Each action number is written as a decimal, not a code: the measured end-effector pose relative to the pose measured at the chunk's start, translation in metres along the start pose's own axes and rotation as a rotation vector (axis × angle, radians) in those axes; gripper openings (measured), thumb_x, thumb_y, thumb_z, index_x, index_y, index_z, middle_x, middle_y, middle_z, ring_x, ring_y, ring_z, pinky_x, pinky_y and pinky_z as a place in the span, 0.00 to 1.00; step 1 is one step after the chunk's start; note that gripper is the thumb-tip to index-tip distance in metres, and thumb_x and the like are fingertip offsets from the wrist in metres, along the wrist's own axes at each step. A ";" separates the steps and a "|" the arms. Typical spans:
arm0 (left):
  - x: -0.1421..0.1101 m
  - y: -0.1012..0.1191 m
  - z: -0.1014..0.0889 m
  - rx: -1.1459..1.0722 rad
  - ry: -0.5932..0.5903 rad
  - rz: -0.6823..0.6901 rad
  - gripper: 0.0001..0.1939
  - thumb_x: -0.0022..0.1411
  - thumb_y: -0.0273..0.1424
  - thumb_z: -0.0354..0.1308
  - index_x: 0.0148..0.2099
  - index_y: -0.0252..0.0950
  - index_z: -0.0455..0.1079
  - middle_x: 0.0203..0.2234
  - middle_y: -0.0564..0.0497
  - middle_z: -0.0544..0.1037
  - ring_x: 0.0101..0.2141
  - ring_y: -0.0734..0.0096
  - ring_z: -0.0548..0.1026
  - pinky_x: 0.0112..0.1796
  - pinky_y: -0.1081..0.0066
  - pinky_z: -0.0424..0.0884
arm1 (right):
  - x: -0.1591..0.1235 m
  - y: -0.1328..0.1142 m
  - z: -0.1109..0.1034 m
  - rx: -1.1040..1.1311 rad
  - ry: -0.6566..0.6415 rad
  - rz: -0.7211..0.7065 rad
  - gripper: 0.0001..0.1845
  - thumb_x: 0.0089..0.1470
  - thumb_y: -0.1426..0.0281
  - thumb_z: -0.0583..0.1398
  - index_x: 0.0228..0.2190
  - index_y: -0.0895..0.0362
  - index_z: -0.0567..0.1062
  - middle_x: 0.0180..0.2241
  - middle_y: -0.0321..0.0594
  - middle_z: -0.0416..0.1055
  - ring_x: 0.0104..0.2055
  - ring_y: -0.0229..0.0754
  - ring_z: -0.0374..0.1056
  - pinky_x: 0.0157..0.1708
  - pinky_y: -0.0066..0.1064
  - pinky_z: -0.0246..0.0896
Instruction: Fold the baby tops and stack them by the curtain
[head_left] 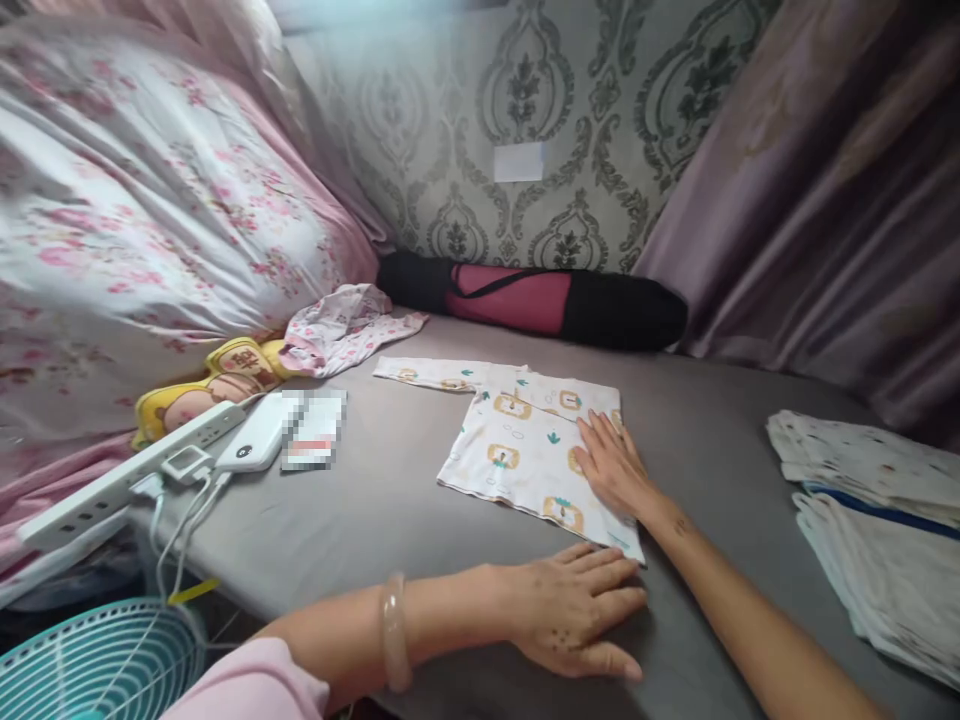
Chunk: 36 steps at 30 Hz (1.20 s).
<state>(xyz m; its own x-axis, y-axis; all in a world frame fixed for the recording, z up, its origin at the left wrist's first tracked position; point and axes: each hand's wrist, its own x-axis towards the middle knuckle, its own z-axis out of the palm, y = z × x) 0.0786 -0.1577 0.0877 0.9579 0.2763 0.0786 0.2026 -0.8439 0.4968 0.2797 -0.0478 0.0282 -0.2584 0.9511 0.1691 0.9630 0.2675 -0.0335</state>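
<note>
A small white baby shirt with orange and teal prints lies spread on the grey bed sheet, one sleeve stretched to the left. My right hand lies flat and open on the shirt's right side, fingers pointing away from me. My left hand rests flat and open on the sheet just in front of the shirt's near hem, fingertips close to its right corner. A pale bangle is on my left wrist.
Folded white printed clothes are stacked at the right. A crumpled pink garment, a yellow cartoon cushion, a power strip, a white power bank and a black-and-red roll bag lie around. A floral duvet rises at left, a teal fan below.
</note>
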 end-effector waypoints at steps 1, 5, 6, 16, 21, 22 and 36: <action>-0.008 -0.003 -0.006 -0.055 0.019 0.009 0.34 0.69 0.46 0.43 0.67 0.27 0.52 0.66 0.35 0.53 0.66 0.56 0.50 0.63 0.61 0.52 | -0.007 -0.003 0.001 0.022 -0.013 -0.028 0.31 0.65 0.59 0.41 0.64 0.61 0.56 0.68 0.49 0.43 0.70 0.50 0.36 0.65 0.51 0.37; -0.044 -0.048 -0.036 -0.269 0.228 -0.151 0.24 0.68 0.40 0.49 0.61 0.34 0.63 0.57 0.40 0.70 0.56 0.62 0.69 0.54 0.68 0.66 | -0.035 -0.018 -0.006 0.108 -0.066 -0.124 0.31 0.65 0.57 0.43 0.65 0.55 0.53 0.69 0.46 0.40 0.70 0.49 0.35 0.65 0.50 0.39; -0.055 -0.066 -0.045 -0.297 0.318 -0.271 0.20 0.68 0.39 0.48 0.57 0.35 0.67 0.51 0.42 0.75 0.49 0.65 0.74 0.48 0.69 0.70 | -0.041 -0.023 -0.011 0.132 -0.093 -0.159 0.31 0.65 0.56 0.43 0.65 0.53 0.53 0.69 0.44 0.39 0.70 0.49 0.35 0.65 0.50 0.39; -0.158 -0.231 -0.136 0.028 0.865 -1.309 0.12 0.60 0.32 0.49 0.38 0.34 0.72 0.34 0.45 0.78 0.39 0.60 0.75 0.41 0.66 0.68 | -0.031 -0.087 -0.062 0.381 -0.198 -0.426 0.19 0.67 0.65 0.46 0.43 0.53 0.76 0.51 0.44 0.71 0.53 0.46 0.66 0.54 0.42 0.59; -0.176 -0.269 -0.156 0.112 0.881 -1.530 0.12 0.57 0.33 0.53 0.43 0.34 0.70 0.45 0.35 0.75 0.51 0.48 0.70 0.45 0.60 0.66 | 0.010 -0.146 -0.059 0.425 -0.143 -0.471 0.10 0.63 0.69 0.53 0.41 0.55 0.74 0.41 0.42 0.72 0.45 0.43 0.67 0.44 0.34 0.62; -0.176 -0.275 -0.158 0.110 0.872 -1.560 0.12 0.57 0.34 0.54 0.43 0.34 0.70 0.45 0.34 0.74 0.51 0.46 0.70 0.45 0.59 0.66 | 0.015 -0.159 -0.057 0.414 -0.148 -0.497 0.09 0.62 0.68 0.56 0.42 0.54 0.73 0.42 0.41 0.72 0.45 0.43 0.67 0.43 0.33 0.62; -0.184 -0.344 -0.180 -0.070 0.876 -1.650 0.16 0.41 0.27 0.62 0.37 0.32 0.70 0.32 0.38 0.77 0.42 0.42 0.75 0.38 0.59 0.70 | 0.062 -0.168 -0.045 0.727 -0.485 -0.493 0.11 0.61 0.72 0.53 0.38 0.55 0.76 0.36 0.37 0.75 0.38 0.37 0.70 0.38 0.25 0.60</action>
<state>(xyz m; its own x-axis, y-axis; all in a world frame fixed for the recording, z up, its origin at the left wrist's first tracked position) -0.2035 0.1643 0.0576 -0.5385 0.8363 -0.1033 0.6677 0.4983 0.5530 0.1057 -0.0407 0.0882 -0.7754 0.6252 -0.0881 0.5007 0.5239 -0.6891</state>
